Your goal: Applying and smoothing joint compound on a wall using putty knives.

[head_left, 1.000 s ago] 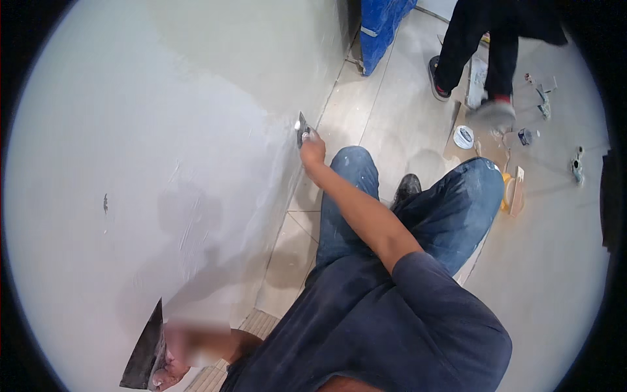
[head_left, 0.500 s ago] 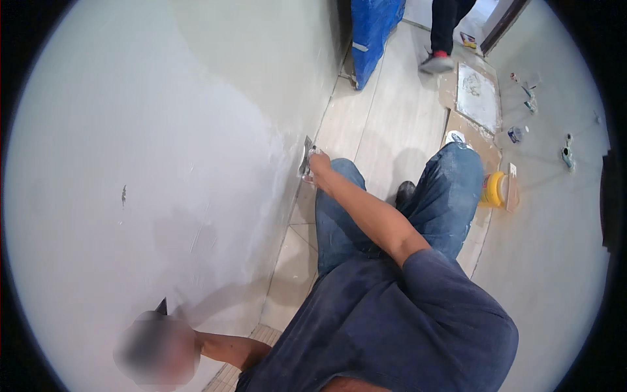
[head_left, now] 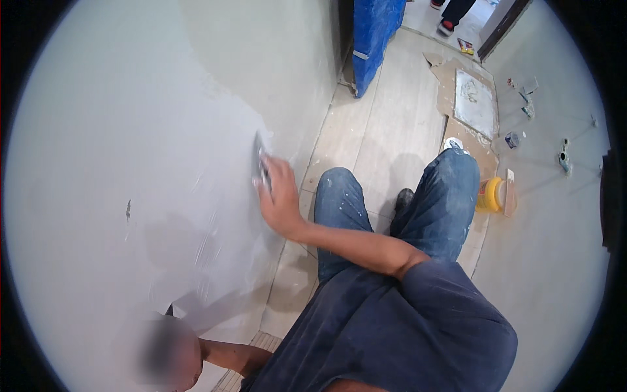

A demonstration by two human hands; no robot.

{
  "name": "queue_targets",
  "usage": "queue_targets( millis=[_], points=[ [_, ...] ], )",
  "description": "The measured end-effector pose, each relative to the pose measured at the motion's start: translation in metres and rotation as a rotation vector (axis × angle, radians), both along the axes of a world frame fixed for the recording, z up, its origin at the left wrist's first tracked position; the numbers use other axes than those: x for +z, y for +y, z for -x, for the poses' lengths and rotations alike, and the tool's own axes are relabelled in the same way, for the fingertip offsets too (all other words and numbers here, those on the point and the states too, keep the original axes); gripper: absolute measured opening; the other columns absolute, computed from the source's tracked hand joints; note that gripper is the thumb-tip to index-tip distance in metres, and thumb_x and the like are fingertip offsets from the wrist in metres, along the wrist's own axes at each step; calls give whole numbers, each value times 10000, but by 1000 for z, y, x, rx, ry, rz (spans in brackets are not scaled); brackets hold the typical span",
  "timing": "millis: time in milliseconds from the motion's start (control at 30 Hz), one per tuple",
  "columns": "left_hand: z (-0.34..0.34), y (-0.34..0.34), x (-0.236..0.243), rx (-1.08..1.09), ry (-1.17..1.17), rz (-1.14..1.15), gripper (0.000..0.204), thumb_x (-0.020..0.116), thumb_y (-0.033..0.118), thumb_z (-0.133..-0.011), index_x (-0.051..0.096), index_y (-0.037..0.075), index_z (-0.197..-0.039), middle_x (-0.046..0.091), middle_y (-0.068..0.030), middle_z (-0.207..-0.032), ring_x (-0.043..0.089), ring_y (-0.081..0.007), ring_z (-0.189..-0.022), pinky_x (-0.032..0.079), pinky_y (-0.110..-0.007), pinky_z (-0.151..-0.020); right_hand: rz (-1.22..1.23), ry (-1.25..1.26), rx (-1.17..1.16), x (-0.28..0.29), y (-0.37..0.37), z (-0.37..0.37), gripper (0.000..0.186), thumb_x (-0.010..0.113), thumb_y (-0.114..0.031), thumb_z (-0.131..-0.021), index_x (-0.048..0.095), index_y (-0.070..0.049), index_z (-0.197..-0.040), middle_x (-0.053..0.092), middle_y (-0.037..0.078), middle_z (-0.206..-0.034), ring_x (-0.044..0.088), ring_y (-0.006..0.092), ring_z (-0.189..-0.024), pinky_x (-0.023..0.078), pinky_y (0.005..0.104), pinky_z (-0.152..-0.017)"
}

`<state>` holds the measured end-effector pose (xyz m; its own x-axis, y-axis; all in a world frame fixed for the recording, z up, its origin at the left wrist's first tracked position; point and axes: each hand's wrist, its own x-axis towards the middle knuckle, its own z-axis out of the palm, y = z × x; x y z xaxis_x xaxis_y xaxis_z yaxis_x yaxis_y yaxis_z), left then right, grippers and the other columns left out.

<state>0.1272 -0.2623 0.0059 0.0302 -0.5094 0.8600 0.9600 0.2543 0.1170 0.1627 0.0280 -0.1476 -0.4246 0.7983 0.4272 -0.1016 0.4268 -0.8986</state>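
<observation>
My right hand (head_left: 282,199) is closed round a metal finishing trowel (head_left: 260,160), its blade close against the wall (head_left: 150,130) on the left; whether it touches is unclear. Pale, damp-looking skim coat with fine ridges covers part of that wall. My left hand (head_left: 171,356) is at the lower left, near the same wall, its fingers hidden by a blur. A dark, pointed corner of something (head_left: 170,309) sticks out just above it; its kind cannot be made out. My knees, in plaster-spotted jeans (head_left: 343,202), are bent beside the wall.
A yellow tub (head_left: 490,195) stands by my right knee. Beyond lie cardboard (head_left: 447,75) and a white-smeared board (head_left: 475,101). Blue sheeting (head_left: 375,46) hangs at the far left. Pipe fittings (head_left: 565,157) stick out of the right wall. Another person's legs (head_left: 455,12) are by the doorway.
My right hand and the trowel have moved left, from the wall's bottom edge further onto its surface. The other person has stepped away through the far doorway.
</observation>
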Motion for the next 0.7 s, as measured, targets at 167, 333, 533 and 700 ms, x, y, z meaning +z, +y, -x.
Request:
queue_targets(
  millis=[167,333,533,700],
  points=[
    [7,3,-3,13,-19,3,288,668,235,-890,521,-7,-944,574,-123,-846,589,-297,-636,502,-400,-545,431,-374,-124,-73,22,-15,395,521,-129,-972,516,13,-1341,586,217,-1255,570,300,-1171,473,416,-959],
    [7,3,-6,15,-19,-2,284,659,234,-894,520,-8,-950,576,-127,-853,591,-299,-645,505,-403,-552,1199,-198,14,-129,109,27,317,495,-187,-1007,531,-20,-1274,621,111,-1029,613,262,-915,529,499,-711],
    [3,1,-4,50,-14,18,280,648,233,-898,519,-8,-959,577,-132,-862,593,-300,-655,508,-405,-560,1309,-155,109,-89,111,34,209,477,-230,-1028,561,-73,-1138,579,39,-915,555,192,-685,513,434,-599],
    [0,3,-6,80,-42,54,277,639,232,-902,519,-8,-966,579,-135,-869,595,-301,-663,511,-408,-566,520,-33,-23,-4,48,20,377,531,-176,-989,525,6,-1319,566,190,-1093,565,361,-1032,452,427,-941]
  ],
)
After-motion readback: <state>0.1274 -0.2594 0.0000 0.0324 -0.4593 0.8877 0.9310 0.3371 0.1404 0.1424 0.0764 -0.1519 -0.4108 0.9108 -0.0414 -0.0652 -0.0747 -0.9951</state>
